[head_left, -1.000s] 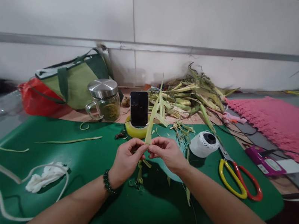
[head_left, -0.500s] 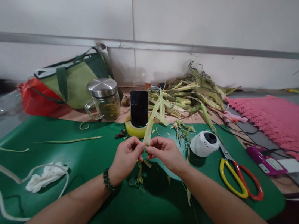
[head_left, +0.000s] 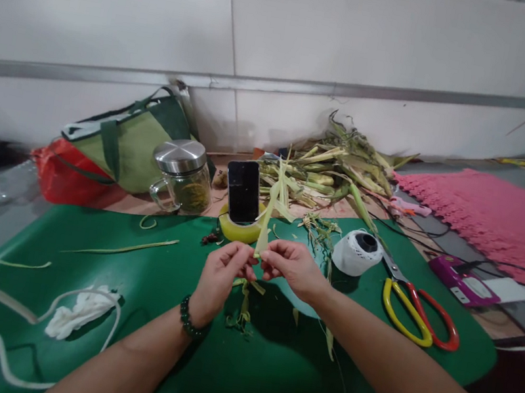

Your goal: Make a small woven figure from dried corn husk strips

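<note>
A pale green corn husk strip (head_left: 264,231) stands upright between my hands, its upper end split into loose strands. My left hand (head_left: 225,273), with a dark green bead bracelet (head_left: 190,318) at the wrist, pinches the lower end between thumb and fingers. From the other side, my right hand (head_left: 293,268) pinches the same end, fingertips almost touching the left ones. Husk scraps (head_left: 244,313) lie on the green mat (head_left: 137,296) below. Behind the strip, a black phone (head_left: 243,191) leans upright on a yellow tape roll (head_left: 239,227).
A white thread spool (head_left: 355,254) and large scissors (head_left: 417,307) lie to the right. A heap of corn husks (head_left: 342,166) rests against the wall. Left stand a glass jar (head_left: 184,184) and a green bag (head_left: 136,143); a white tissue (head_left: 82,313) and white cable (head_left: 2,296) lie nearer.
The fingers have shifted slightly at the strip's lower end, baring a little more of its tip. The whole view has tilted slightly upward. Things on the mat stay in place.
</note>
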`<state>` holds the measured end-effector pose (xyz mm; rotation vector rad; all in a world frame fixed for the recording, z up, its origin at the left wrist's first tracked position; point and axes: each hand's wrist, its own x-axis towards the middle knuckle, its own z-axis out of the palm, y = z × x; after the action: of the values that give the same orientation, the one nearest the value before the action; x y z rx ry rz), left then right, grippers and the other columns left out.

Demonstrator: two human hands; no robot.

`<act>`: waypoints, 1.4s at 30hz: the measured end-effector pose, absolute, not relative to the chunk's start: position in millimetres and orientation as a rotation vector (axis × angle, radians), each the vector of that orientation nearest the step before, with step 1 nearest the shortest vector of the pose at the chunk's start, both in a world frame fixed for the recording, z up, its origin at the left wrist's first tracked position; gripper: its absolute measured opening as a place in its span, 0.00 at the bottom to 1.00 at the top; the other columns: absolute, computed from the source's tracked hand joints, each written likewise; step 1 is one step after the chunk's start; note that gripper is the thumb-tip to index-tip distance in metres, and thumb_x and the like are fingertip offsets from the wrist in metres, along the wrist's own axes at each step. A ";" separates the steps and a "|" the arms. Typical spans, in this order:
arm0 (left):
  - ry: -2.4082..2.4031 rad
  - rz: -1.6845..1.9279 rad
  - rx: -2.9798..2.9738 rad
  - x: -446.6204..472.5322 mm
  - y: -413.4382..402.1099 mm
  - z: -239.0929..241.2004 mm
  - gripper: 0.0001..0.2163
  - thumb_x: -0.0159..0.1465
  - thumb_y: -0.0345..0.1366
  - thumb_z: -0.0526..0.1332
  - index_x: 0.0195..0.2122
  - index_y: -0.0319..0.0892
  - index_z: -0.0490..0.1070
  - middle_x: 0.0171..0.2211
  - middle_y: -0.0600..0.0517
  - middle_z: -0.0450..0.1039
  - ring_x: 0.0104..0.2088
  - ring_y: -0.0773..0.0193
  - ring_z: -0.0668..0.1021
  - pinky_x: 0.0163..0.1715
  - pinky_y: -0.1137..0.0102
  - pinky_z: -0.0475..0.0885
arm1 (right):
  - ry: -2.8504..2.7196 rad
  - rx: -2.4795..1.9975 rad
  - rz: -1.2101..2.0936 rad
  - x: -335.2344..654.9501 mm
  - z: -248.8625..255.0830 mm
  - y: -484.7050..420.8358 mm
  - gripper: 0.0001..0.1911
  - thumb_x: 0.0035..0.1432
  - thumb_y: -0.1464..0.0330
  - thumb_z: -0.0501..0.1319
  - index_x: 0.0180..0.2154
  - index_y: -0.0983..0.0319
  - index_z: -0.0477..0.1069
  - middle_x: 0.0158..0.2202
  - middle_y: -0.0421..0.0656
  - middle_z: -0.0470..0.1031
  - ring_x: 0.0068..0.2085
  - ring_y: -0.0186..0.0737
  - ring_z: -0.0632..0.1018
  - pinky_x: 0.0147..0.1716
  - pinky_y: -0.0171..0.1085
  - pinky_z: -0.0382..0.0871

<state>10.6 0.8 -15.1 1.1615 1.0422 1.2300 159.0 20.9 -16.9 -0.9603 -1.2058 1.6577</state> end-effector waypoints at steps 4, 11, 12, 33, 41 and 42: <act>1.119 1.236 1.206 12.2 1.5 -12.4 0.15 0.46 0.44 0.70 0.24 0.38 0.70 0.19 0.56 0.71 0.18 0.70 0.73 0.20 0.75 0.69 | -1.212 -0.966 1.681 159.9 -16.7 20.4 0.17 0.42 0.59 0.70 0.22 0.64 0.68 0.17 0.35 0.69 0.19 0.28 0.71 0.21 0.30 0.67; 1.119 1.243 1.140 11.3 3.2 -10.9 0.13 0.47 0.42 0.69 0.20 0.39 0.69 0.16 0.57 0.68 0.17 0.71 0.70 0.20 0.76 0.67 | -1.221 -0.895 1.633 157.8 -17.3 16.5 0.17 0.45 0.57 0.68 0.26 0.64 0.70 0.22 0.36 0.71 0.22 0.30 0.73 0.26 0.33 0.70; 1.113 1.252 1.097 11.4 3.4 -11.4 0.13 0.47 0.42 0.69 0.20 0.38 0.69 0.16 0.57 0.68 0.17 0.72 0.70 0.19 0.76 0.66 | -1.218 -0.869 1.632 157.5 -17.3 16.2 0.16 0.44 0.58 0.69 0.28 0.64 0.71 0.24 0.37 0.72 0.24 0.30 0.74 0.28 0.34 0.71; 1.068 1.219 1.137 13.3 -1.0 -10.7 0.12 0.48 0.39 0.69 0.26 0.38 0.69 0.20 0.57 0.69 0.19 0.71 0.72 0.21 0.75 0.69 | -1.193 -0.940 1.611 157.6 -17.8 18.7 0.16 0.41 0.59 0.70 0.22 0.63 0.68 0.16 0.34 0.68 0.18 0.28 0.70 0.21 0.31 0.66; 1.044 1.164 1.254 9.0 0.6 -12.4 0.10 0.46 0.35 0.70 0.24 0.38 0.70 0.21 0.56 0.71 0.23 0.70 0.72 0.24 0.76 0.68 | -1.198 -1.037 1.619 159.9 -16.6 19.6 0.15 0.40 0.61 0.69 0.20 0.64 0.69 0.15 0.35 0.69 0.16 0.26 0.69 0.17 0.28 0.62; 1.042 1.155 1.246 8.5 0.9 -12.8 0.10 0.46 0.35 0.70 0.24 0.38 0.69 0.20 0.56 0.70 0.22 0.71 0.72 0.24 0.76 0.67 | -1.204 -1.042 1.623 160.1 -16.7 19.8 0.15 0.40 0.61 0.69 0.20 0.64 0.69 0.15 0.35 0.69 0.15 0.26 0.68 0.16 0.28 0.62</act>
<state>8.5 0.9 -12.8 1.2456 1.0417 1.1552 160.1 19.8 -16.7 -1.0425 -1.2045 1.6227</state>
